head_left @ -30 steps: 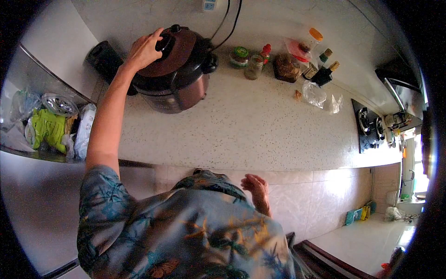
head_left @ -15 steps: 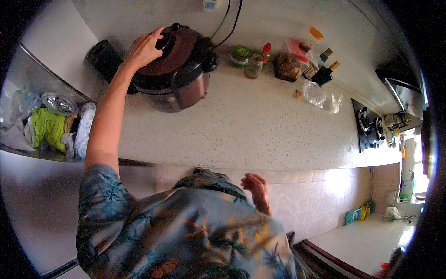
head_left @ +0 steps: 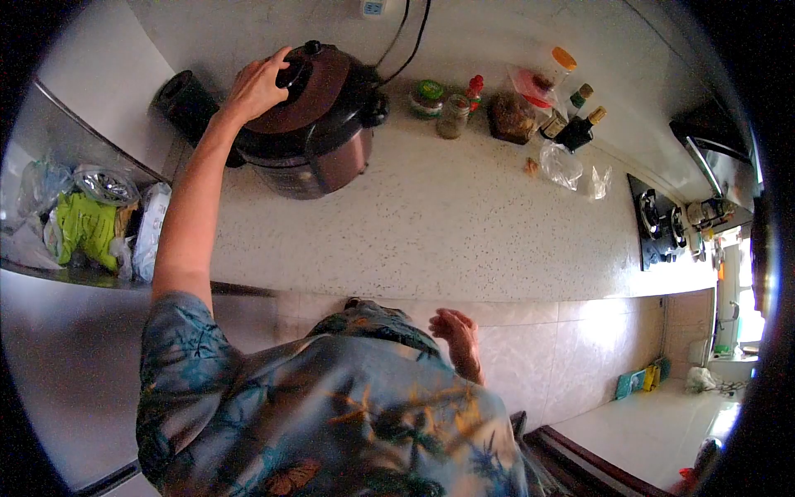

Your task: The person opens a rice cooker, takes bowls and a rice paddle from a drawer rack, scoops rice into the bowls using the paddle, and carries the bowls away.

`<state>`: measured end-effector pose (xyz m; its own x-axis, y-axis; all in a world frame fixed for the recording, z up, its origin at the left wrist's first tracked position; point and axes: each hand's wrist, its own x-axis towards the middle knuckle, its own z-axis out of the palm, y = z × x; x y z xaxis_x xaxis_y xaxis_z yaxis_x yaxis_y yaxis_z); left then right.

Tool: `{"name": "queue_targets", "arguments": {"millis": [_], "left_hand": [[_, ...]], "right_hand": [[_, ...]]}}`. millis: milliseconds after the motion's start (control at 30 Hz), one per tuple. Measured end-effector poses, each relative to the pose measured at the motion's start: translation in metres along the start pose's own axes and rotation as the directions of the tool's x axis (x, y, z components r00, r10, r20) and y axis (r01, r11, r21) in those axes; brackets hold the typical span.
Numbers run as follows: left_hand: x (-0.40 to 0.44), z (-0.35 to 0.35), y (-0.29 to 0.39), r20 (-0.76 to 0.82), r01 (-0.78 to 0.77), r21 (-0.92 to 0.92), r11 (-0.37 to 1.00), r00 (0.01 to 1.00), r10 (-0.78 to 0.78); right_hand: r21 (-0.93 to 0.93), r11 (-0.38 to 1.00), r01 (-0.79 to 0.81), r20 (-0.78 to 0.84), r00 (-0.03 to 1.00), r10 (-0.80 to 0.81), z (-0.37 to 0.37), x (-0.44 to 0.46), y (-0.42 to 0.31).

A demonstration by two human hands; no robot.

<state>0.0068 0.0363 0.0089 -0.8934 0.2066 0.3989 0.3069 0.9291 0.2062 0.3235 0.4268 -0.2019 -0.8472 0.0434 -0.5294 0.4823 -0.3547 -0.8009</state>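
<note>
While left hand (head_left: 258, 89) seemingly grips handle (head_left: 296, 76), right hand (head_left: 456, 330) curls loosely.

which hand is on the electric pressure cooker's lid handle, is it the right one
No, the left hand holds the lid handle, while the right hand is apart from the electric pressure cooker.

There is one left hand (head_left: 257, 89), one right hand (head_left: 457, 333), one cooker (head_left: 315, 141), one wall socket (head_left: 373, 8) and two cords (head_left: 421, 40). Jars (head_left: 452, 120) number three, one of them green-lidded, beside one red-capped bottle (head_left: 474, 88). One stove (head_left: 651, 252) has two burners (head_left: 650, 217).
</note>
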Motion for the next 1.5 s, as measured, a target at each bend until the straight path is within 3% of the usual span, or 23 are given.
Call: {"name": "queue_targets", "arguments": {"millis": [1500], "left_hand": [[-0.004, -0.003, 0.006, -0.014, 0.008, 0.043, 0.999, 1.000, -0.008]], "right_hand": [[0.001, 1.000, -0.008, -0.038, 0.999, 0.008, 0.000, 0.002, 0.001]]}}
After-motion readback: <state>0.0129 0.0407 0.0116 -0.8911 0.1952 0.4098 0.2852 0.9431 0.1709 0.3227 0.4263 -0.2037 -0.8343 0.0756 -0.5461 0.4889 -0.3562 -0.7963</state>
